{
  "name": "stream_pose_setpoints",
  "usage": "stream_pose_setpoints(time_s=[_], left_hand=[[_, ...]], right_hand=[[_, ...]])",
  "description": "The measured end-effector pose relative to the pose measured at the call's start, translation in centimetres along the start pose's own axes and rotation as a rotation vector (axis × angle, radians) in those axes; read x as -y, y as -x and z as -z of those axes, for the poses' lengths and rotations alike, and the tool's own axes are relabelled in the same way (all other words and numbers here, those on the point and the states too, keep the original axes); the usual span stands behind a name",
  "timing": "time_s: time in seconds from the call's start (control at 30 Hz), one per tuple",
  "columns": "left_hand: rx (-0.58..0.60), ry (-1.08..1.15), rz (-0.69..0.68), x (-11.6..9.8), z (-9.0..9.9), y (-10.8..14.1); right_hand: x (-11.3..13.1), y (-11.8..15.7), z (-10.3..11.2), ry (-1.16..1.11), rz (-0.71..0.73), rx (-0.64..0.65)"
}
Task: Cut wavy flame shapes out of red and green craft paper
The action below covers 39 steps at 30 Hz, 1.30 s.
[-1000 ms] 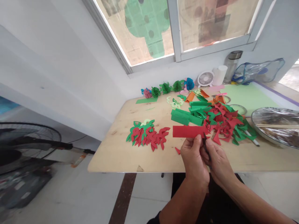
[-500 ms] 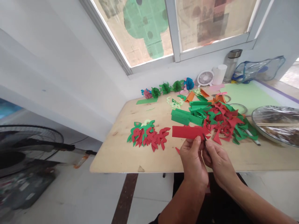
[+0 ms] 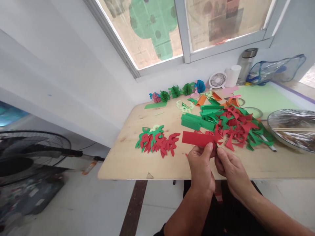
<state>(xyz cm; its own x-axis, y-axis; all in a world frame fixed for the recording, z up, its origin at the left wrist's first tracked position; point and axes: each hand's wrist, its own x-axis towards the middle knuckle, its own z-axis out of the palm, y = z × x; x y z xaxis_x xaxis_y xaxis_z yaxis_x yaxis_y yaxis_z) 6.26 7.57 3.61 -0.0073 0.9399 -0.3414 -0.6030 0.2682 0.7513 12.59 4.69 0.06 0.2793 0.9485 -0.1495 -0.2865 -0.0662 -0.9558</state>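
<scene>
A folded red paper strip (image 3: 195, 139) is pinched between the thumb and fingers of my left hand (image 3: 202, 164), over the table's front part. Close at its right, my right hand (image 3: 228, 165) is closed on small dark scissors (image 3: 216, 144), whose blades touch the strip's right end; the handles are hidden in the fingers. Behind the hands lies a heap of red paper scraps (image 3: 236, 124) mixed with green ones. Folded green paper strips (image 3: 197, 122) rest just beyond the red strip. Cut red paper shapes (image 3: 161, 144) and green ones lie to the left.
Paper flowers (image 3: 175, 91) line the wall beside a small white fan (image 3: 218, 80) and a glass bottle (image 3: 246, 64). A film-covered bowl (image 3: 292, 129) with chopsticks stands at the right. A large black fan (image 3: 36, 154) is left of the table (image 3: 120, 164).
The view has shifted slightly. My left hand has turned a little, still holding the red strip, and the scissors remain at the strip's right end.
</scene>
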Motion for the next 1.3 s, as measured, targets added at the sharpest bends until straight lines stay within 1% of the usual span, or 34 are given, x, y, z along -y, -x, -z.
stream_pose_setpoints(time_s=[0.1,0.47,0.63,0.93,1.3], left_hand=[[0.012,-0.007,0.003,-0.18,0.01,-0.02],[-0.012,-0.003,0.013,-0.26,0.20,0.07],[-0.023,-0.034,0.021,-0.27,0.28,0.10],[-0.005,-0.042,0.041,-0.42,0.46,0.28],[0.020,-0.071,0.000,-0.51,0.78,0.14]], right_hand=[[0.17,-0.10,-0.03,-0.005,-0.008,0.005],[-0.15,0.20,-0.03,0.050,-0.014,0.004],[0.06,0.18,0.10,0.022,-0.012,0.016],[0.30,0.23,0.12,0.038,-0.022,0.012],[-0.35,0.49,0.38,0.045,-0.063,0.025]])
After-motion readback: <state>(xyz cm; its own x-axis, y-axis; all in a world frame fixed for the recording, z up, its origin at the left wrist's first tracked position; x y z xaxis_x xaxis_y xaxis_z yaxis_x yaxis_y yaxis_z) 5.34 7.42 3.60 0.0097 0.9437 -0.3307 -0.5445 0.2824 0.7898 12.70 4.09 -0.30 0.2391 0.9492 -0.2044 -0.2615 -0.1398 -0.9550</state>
